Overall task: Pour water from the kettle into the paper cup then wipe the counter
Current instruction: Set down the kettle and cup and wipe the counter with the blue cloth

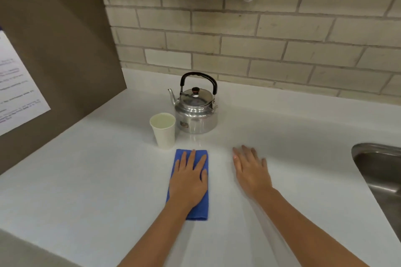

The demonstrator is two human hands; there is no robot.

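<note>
Left hand [188,180] flat on cloth [191,184]; right hand [251,171] flat, empty. Risk: a wipe toward 12 o'clock topples the cup [163,130].

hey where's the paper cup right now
In the head view, the paper cup stands upright left of centre on the counter, just front-left of the kettle, behind the blue cloth.

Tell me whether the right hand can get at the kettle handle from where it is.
Probably yes. The right hand lies flat on the counter, empty, with bare surface between it and the kettle. The handle stands upright, and the paper cup sits off to the left.
</note>
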